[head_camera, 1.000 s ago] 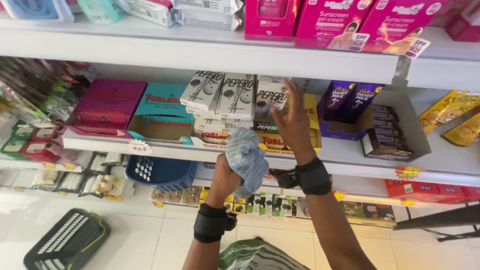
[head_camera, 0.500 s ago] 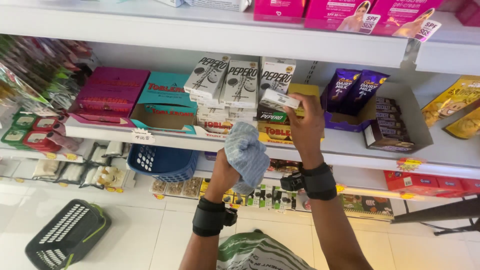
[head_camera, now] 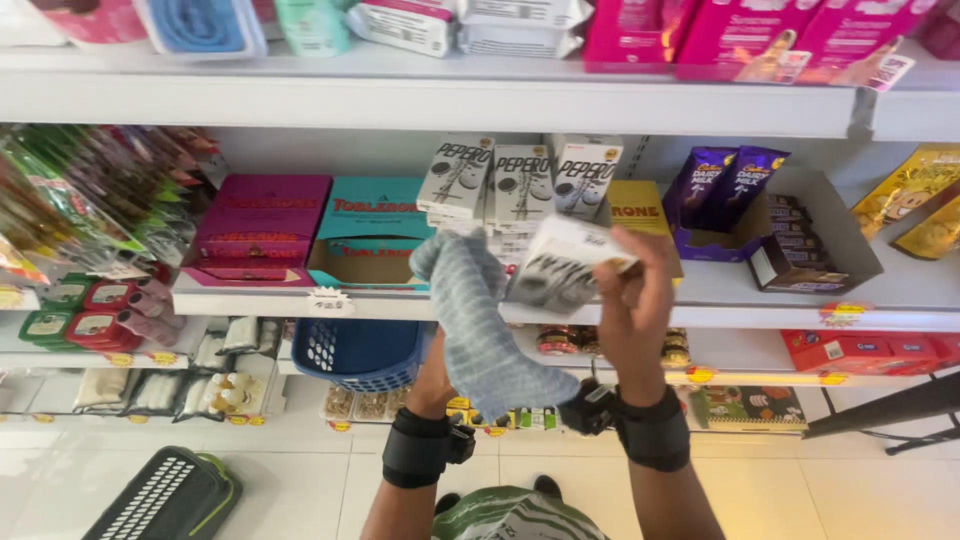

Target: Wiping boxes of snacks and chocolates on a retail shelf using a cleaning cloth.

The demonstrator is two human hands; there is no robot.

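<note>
Up front, white snack box (head_camera: 562, 262) in right hand's (head_camera: 632, 310) grip, beside cloth (head_camera: 478, 322).

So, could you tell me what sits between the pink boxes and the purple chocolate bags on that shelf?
In the head view, teal boxes, upright white snack boxes and a yellow box lie between the pink boxes and purple bags.

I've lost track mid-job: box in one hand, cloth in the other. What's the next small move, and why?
Probably bring the grey cloth in the left hand across the small white box that the right hand holds clear of the shelf. Box and cloth are almost touching, and the box is already lifted off the upright row of like boxes.
</note>
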